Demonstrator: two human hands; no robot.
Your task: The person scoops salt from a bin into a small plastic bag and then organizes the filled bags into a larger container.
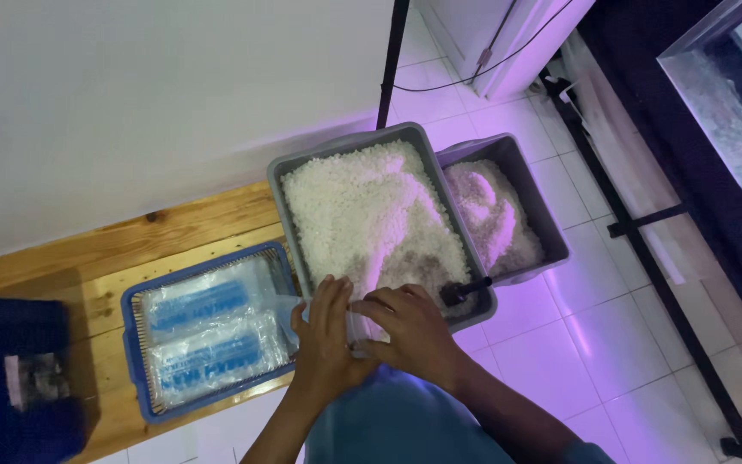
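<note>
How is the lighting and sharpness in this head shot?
Head view: dim, with a purple cast on the floor tiles and the grey tub of white pellets; both hands, left hand and right hand, slightly soft; the printed bags in the blue tray show glare.

Above the hands: big grey tub heaped with white pellets blocks the way.
Left: blue basket full of bags.
Right: bare tiled floor, open room.
Far right: black stand legs.
</note>
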